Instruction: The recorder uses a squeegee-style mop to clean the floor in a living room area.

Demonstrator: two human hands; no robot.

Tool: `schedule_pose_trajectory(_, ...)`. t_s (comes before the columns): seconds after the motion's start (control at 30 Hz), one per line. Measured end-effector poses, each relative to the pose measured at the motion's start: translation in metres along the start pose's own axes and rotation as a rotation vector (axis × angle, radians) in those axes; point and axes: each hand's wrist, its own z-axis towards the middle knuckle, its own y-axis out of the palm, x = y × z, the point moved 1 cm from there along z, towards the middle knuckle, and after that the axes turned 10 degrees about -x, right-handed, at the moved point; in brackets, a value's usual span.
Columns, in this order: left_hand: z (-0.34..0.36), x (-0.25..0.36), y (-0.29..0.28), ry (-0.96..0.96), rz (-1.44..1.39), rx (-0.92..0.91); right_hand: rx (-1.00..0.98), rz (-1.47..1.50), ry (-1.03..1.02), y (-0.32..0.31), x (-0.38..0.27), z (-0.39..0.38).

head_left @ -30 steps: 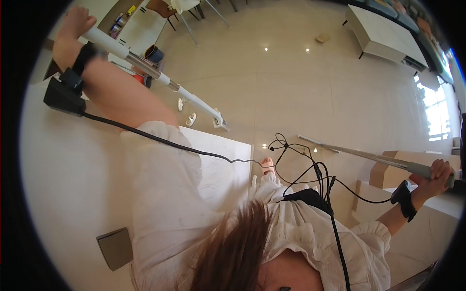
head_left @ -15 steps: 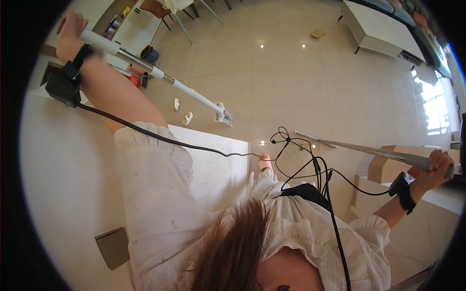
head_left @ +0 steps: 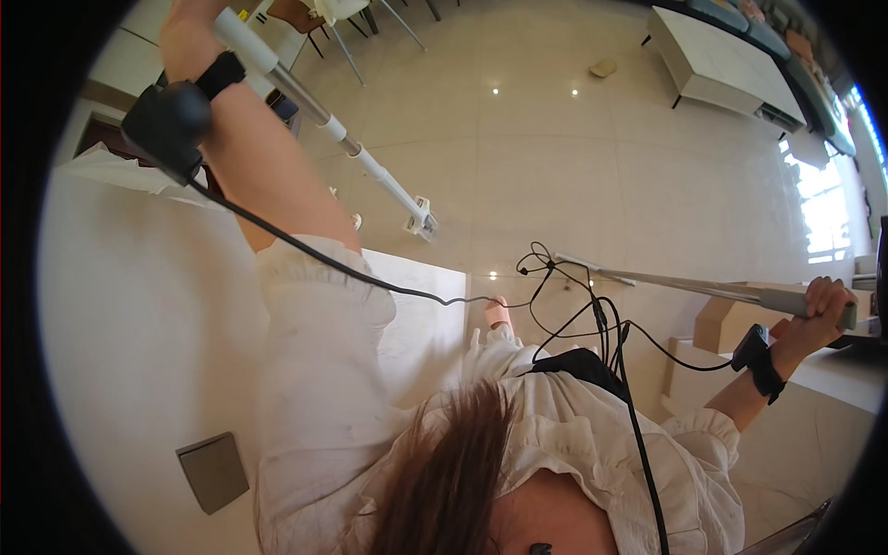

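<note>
fingers of my right hand [head_left: 817, 303] are wrapped round the grey grip of a slim silver pole [head_left: 685, 282], which slants leftward to a bar on the floor [head_left: 527, 166]. my left hand [head_left: 191, 13] is cut off at the far left edge, beside a white-and-silver pole [head_left: 334, 127], so i can't tell how those fingers stand. black cables [head_left: 602, 319] dangle in front of the silver pole's low end; i think one could snag if i swing it, and the other pole could topple if my left grip is loose.
</note>
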Motion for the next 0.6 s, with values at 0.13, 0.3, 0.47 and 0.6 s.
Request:
schedule_pose_trajectory(0.13,0.001,-0.033,-0.022,-0.016,0.095,-0.005,-0.073,0.096,-0.003,0.007,0.001,0.000)
schedule_pose_trajectory(0.3,-0.004,-0.085,-0.045,-0.056,0.148,0.012,-0.081,0.124,-0.015,0.004,0.007,-0.002)
schedule_pose_trajectory(0.47,-0.043,-0.155,-0.062,-0.150,0.113,0.039,-0.298,0.297,-0.006,0.006,0.006,-0.004)
schedule_pose_trajectory(0.6,-0.090,-0.201,-0.064,-0.308,0.032,0.099,-0.405,0.341,0.243,0.020,0.009,-0.012)
